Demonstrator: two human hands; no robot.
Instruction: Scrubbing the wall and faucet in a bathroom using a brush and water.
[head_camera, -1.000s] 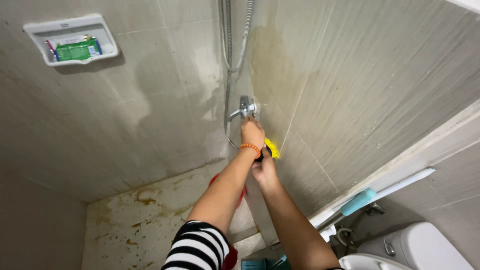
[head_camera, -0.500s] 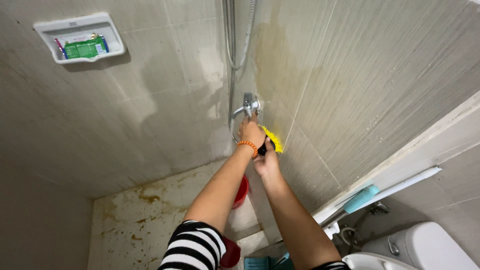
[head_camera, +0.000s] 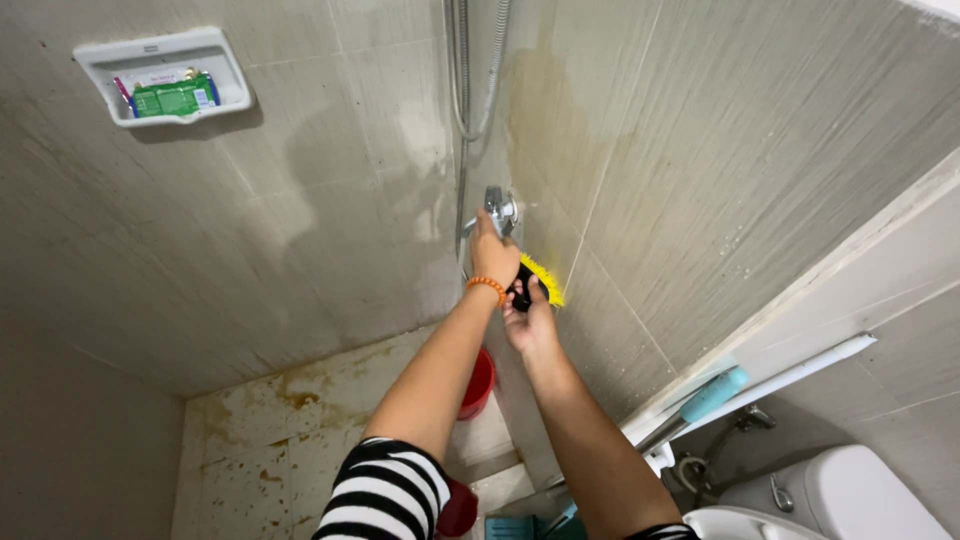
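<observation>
My left hand (head_camera: 493, 258) closed around the shiny shower tap (head_camera: 499, 209), my right hand (head_camera: 527, 318) gripping a yellow scrub brush (head_camera: 538, 283) against the wall tile (head_camera: 700, 180), red bucket (head_camera: 478, 383) below

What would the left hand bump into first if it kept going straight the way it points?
Probably the chrome shower valve: the left hand reaches up toward it and looks almost touching it, though depth is hard to judge.

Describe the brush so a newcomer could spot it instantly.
Find the chrome shower valve at the corner of the grey tiled walls. Just below it, both hands grip a black-handled scrub brush with yellow bristles against the tile, the only bright yellow thing there.
</observation>
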